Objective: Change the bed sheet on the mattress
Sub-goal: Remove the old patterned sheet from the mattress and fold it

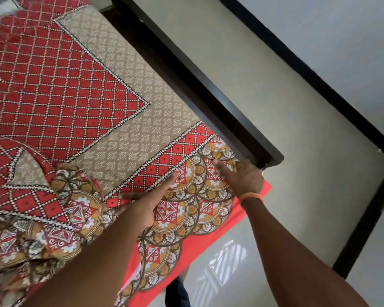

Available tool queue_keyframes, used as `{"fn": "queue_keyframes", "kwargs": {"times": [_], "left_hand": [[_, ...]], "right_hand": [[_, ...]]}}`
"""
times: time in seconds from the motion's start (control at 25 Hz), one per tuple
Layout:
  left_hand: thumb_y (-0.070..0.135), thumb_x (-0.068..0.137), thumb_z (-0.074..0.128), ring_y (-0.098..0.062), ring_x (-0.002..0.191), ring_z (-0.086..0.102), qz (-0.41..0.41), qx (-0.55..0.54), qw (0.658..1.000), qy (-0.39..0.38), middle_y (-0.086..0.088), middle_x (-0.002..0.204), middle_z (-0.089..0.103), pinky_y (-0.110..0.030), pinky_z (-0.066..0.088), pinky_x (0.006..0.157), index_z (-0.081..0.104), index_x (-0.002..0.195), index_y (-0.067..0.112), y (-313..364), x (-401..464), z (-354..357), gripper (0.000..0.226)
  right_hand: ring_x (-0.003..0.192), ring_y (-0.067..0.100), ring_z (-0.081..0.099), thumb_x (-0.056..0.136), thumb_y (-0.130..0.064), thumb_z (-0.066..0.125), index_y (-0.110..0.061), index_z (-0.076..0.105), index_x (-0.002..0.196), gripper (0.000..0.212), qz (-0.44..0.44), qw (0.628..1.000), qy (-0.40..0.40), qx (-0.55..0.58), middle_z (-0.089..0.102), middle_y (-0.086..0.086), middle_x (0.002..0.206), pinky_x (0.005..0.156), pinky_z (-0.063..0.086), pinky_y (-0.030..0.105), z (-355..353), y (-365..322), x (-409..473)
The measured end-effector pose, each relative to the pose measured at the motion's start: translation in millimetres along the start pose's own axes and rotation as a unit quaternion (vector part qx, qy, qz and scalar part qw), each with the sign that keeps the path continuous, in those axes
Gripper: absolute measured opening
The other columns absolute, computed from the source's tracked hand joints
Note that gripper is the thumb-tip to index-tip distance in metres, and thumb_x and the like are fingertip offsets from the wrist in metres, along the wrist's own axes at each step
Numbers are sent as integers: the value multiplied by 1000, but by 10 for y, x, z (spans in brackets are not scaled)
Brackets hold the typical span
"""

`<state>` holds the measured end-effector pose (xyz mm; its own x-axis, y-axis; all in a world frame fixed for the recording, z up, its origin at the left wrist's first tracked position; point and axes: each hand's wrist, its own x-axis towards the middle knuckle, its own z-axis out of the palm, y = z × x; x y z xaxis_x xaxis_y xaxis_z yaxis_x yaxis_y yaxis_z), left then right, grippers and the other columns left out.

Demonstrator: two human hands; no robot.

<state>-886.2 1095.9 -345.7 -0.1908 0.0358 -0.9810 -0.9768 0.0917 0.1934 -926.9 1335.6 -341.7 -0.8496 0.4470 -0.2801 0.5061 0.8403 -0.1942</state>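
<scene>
bed sheet: red lattice, beige middle, round medallion border, spread over bed, bunched at near left, corner hanging toward floor | left hand: flat, fingers straight on border | right hand: relaxed, resting at corner, orange wristband | dark bed frame beside

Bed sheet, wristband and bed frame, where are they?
bed sheet (60, 69), head view, red checked middle.
wristband (251, 198), head view, orange band on the right wrist.
bed frame (208, 85), head view, dark side rail.
</scene>
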Motion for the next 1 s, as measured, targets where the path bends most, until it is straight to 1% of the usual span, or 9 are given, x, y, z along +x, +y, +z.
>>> {"fn": "queue_keyframes", "kwargs": {"times": [0.12, 0.24, 0.36, 0.44, 0.52, 0.64, 0.72, 0.88, 1.0], "left_hand": [[91, 56, 57, -37, 149, 12, 52, -86, 991, -85, -9, 163, -2, -57, 8, 119, 13, 154, 35, -30, -230, -156, 121], [103, 40, 45, -28, 149, -11, 49, -117, 981, -149, -4, 161, -18, -59, -6, 117, -12, 152, 36, -153, -427, -328, 142], [102, 45, 33, -27, 147, -20, 59, -180, 966, -175, -4, 160, -22, -62, -13, 113, -18, 152, 26, -277, -758, -593, 141], [98, 49, 35, -36, 149, -7, 80, -187, 965, -167, -6, 163, -10, -71, -1, 109, 0, 156, 31, -287, -995, -821, 131], [93, 54, 54, -39, 141, 33, 118, -165, 969, -142, -15, 158, 28, -71, 25, 103, 31, 151, 32, -200, -1120, -1092, 117], [62, 64, 81, -28, 108, 62, 191, -11, 979, 73, -14, 130, 62, -40, 51, 91, 62, 125, 11, -107, -1128, -1447, 82], [39, 75, 81, -29, 99, 67, 220, 115, 943, 222, -15, 115, 69, -36, 54, 82, 68, 104, 4, -199, -1199, -1810, 48], [30, 88, 70, -29, 87, 63, 151, 91, 908, 381, -24, 111, 67, -34, 47, 66, 66, 105, -7, -855, -1682, -3007, 40], [31, 88, 65, -40, 94, 65, 115, 20, 868, 483, -23, 106, 67, -37, 50, 72, 66, 105, 3, -1489, -2029, -3692, 33]], "right_hand": [[55, 23, 54, 74, -92, 32, -18, 45, 64, 76, -30, 998, 52, -21, 52, 0, 57, 57, 44, 32, -188, -81, -194], [65, 29, 62, 93, -65, 26, -20, 45, 64, 57, -133, 989, 36, -53, 60, 5, 65, 68, 47, 37, -222, -404, -602], [83, 33, 65, 98, -48, 43, -12, 59, 79, 44, -63, 989, -51, 124, 69, 14, 88, 77, 51, 41, -72, -889, -1160], [85, 35, 66, 97, -36, 47, -5, 64, 87, 36, -71, 976, -91, 184, 69, 18, 91, 72, 50, 37, 16, -1224, -1481], [82, 39, 65, 93, -24, 46, 2, 65, 87, 33, -173, 962, -125, 171, 67, 26, 89, 67, 48, 40, 98, -1648, -1887], [66, 42, 65, 77, -13, 52, 7, 68, 79, 25, -337, 917, -148, 152, 67, 29, 76, 55, 48, 41, 285, -2202, -2577], [73, 45, 65, 76, -11, 53, 6, 68, 83, 24, -386, 889, -190, 159, 68, 29, 81, 60, 47, 43, 385, -2447, -2952], [92, 36, 62, 82, -5, 63, 2, 58, 106, 26, -468, 811, -298, 188, 66, 22, 100, 76, 45, 37, 293, -2917, -3482], [86, 31, 61, 83, -11, 61, -2, 60, 97, 17, -442, 813, -306, 224, 66, 16, 92, 75, 47, 37, 246, -3341, -3616]]}}
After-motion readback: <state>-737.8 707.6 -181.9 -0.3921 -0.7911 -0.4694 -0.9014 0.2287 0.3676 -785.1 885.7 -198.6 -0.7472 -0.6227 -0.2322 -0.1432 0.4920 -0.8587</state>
